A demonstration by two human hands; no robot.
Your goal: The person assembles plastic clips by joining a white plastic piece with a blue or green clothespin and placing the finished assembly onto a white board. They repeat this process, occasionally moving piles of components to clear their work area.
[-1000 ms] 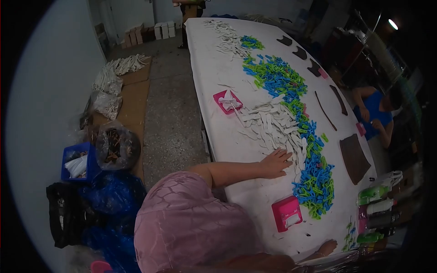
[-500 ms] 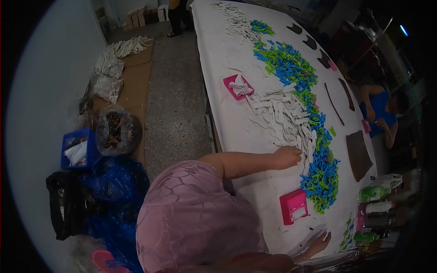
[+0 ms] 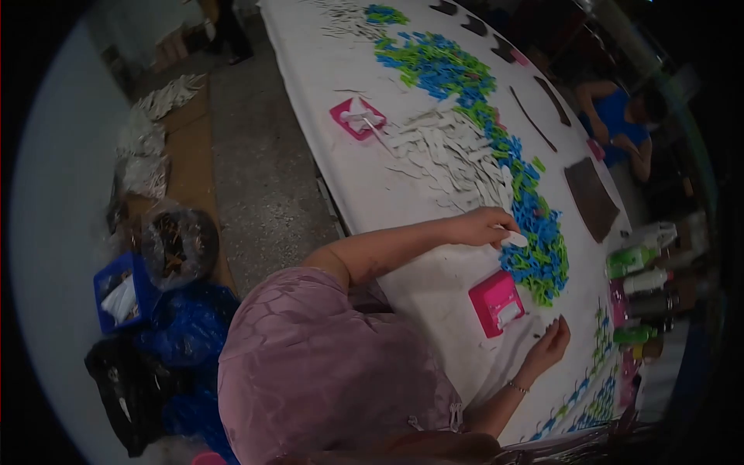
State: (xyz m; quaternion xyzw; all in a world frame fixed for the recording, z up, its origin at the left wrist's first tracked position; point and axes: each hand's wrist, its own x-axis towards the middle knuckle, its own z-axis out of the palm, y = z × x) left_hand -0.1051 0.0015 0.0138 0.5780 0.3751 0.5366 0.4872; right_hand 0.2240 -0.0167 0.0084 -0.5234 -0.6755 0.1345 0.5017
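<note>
My left hand (image 3: pixel 487 226) is closed around one end of a white flat strip (image 3: pixel 514 239); the strip's rounded end sticks out over the edge of a pile of blue and green plastic clips (image 3: pixel 535 252). Behind that hand lies a heap of similar white strips (image 3: pixel 449 159). My right hand (image 3: pixel 549 346), with a bracelet at the wrist, hovers over the near side of the table, its fingers loosely bent and seemingly holding nothing. A small dark piece (image 3: pixel 536 335) is beside its fingers. Between my hands sits a pink tray (image 3: pixel 496 304) with something white in it.
Another pink tray (image 3: pixel 358 118) stands farther up the white table (image 3: pixel 418 256). Brown flat pieces (image 3: pixel 593 200) lie along the far edge, near bottles (image 3: pixel 647 281). A co-worker in blue (image 3: pixel 624 128) sits opposite. Bags and a blue bin (image 3: pixel 124 291) stand on the floor.
My left hand has lifted off the white heap with a strip and swung toward the clips. My right hand has come up toward the pink tray. The whole view has shifted.
</note>
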